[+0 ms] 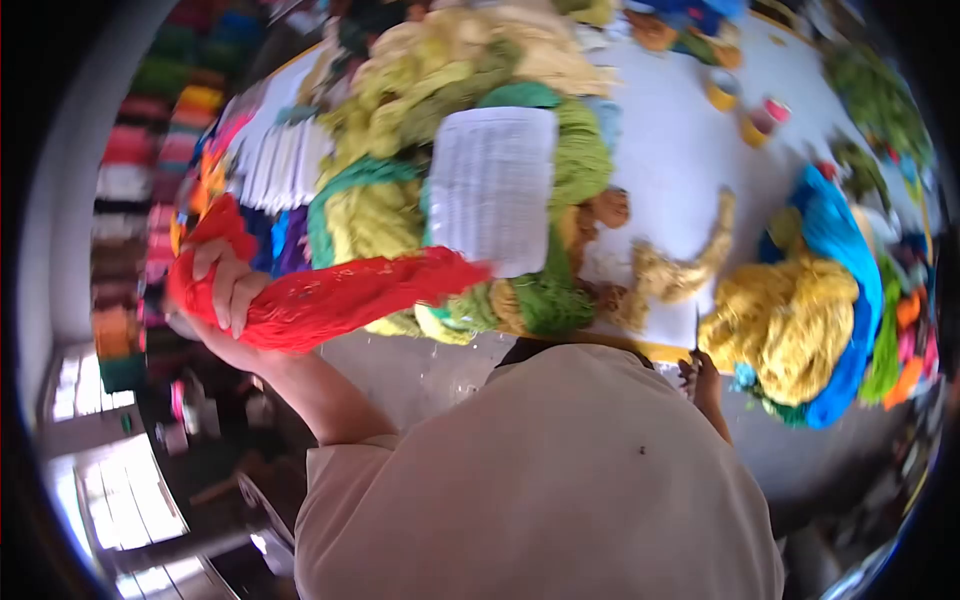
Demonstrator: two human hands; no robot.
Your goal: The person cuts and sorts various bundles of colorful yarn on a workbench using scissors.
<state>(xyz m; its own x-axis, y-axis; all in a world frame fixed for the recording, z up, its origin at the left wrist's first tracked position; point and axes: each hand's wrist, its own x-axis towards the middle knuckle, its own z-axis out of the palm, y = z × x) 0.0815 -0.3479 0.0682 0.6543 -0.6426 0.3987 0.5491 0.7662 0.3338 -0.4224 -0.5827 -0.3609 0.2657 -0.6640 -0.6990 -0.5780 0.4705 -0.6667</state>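
My left hand (228, 285) is closed around a hank of bright red yarn (350, 295), raised at the left. The hank's loose end stretches right, in front of heaped green and yellow-green yarn, and partly covers the foot of a printed paper sheet (495, 180). My right hand (706, 382) is low at the table's front edge, beside a bundle of golden yellow yarn (785, 320). Its fingers are curled, with a thin dark thing rising from them that is too small to name.
Yellow-green hanks (375, 225) and a pale yellow heap (540, 50) cover the table's left part. Tan yarn (675, 275) lies on the white tabletop (670, 150). Blue yarn (845, 265) is at the right, small cups (722, 92) farther back. Shelves of coloured yarn (130, 145) stand left.
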